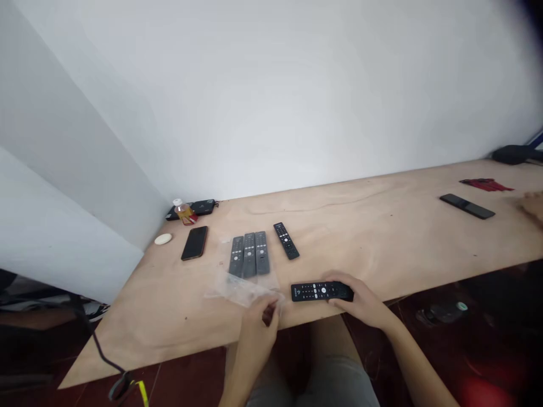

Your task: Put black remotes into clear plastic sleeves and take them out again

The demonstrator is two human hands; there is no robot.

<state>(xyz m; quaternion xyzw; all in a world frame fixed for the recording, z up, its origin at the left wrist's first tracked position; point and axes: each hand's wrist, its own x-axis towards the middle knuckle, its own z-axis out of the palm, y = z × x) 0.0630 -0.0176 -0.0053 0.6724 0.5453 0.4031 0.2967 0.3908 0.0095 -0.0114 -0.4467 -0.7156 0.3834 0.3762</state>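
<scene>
My right hand (360,301) grips the right end of a black remote control (316,291) lying near the front edge of the wooden table (382,237). My left hand (261,322) pinches the edge of a clear plastic bag (240,289) that lies on the table just left of that remote. Behind the bag, three grey remotes (249,255) lie side by side. A fourth black remote (286,241) lies at an angle to their right.
At the far left corner are a black phone (194,243), a small white round object (163,239), a small bottle (183,211) and a black box (202,206). Far right lie another remote (466,206), red items (486,184) and another person's hand (533,207).
</scene>
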